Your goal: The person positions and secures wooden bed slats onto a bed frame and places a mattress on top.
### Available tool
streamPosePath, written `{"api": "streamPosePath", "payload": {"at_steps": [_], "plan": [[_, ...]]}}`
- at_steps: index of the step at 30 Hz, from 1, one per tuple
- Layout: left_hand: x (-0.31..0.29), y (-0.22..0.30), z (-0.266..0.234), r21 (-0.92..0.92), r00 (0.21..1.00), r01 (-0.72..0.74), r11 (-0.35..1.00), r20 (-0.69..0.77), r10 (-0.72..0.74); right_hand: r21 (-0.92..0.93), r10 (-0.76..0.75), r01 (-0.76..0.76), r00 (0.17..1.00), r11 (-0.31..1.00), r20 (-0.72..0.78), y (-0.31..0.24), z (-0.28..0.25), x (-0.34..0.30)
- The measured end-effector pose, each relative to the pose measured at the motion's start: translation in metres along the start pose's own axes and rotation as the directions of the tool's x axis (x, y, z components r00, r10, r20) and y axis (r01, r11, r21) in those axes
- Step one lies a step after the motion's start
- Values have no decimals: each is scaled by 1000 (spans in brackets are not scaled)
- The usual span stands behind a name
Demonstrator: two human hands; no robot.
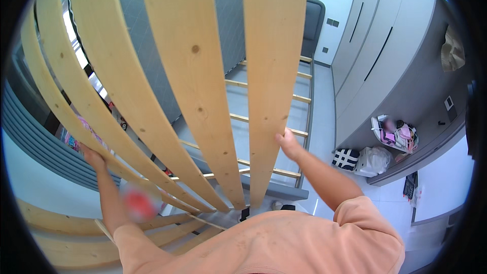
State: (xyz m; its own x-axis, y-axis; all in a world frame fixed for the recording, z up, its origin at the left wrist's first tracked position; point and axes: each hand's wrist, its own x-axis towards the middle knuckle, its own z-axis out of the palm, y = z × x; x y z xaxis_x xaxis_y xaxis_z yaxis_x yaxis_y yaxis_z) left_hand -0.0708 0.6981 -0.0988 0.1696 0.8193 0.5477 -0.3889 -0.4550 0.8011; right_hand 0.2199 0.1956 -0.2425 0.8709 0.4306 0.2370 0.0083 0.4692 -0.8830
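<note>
A raised panel of long pale wooden bed slats (195,71) stands in front of me, knots showing in the wood. My right hand (289,145) grips the edge of the rightmost slat, its thumb side in view and the other fingers hidden behind the wood. On the far left, my left hand (92,156) is closed around the edge of the outermost slat, fingers partly hidden. Through the gaps appears a grey bed frame (284,191) with thin wooden crosspieces (292,131). More wooden slats (76,251) lie at the lower left, beside my left arm.
A large grey padded surface (152,61) shows behind the slats, and a grey headboard (313,25) rises at the back. Pale wardrobes (375,35) line the right wall. Near them are a patterned black-and-white box (346,159), a white bag (374,161) and a clothes-filled basket (395,134). Grey curtains (45,149) hang left.
</note>
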Motion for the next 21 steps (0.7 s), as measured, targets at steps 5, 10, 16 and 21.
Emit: {"api": "streamPosePath", "payload": {"at_steps": [5, 10, 16, 21], "plan": [[25, -22, -25, 193, 988, 112, 975, -130, -87, -249, 136, -188, 968, 950, -212, 22, -6, 5], [-1, 55, 55, 254, 977, -46, 966, -191, 97, -140, -16, -25, 958, 990, -287, 1, -22, 5], [-12, 136, 97, 602, 933, -122, 789, -202, 299, -18, -76, 74, 961, 997, -265, -37, -38, 22], [-20, 226, 148, 827, 947, -68, 558, -122, 297, 95, -57, 83, 966, 992, -252, -84, -77, 37]]}}
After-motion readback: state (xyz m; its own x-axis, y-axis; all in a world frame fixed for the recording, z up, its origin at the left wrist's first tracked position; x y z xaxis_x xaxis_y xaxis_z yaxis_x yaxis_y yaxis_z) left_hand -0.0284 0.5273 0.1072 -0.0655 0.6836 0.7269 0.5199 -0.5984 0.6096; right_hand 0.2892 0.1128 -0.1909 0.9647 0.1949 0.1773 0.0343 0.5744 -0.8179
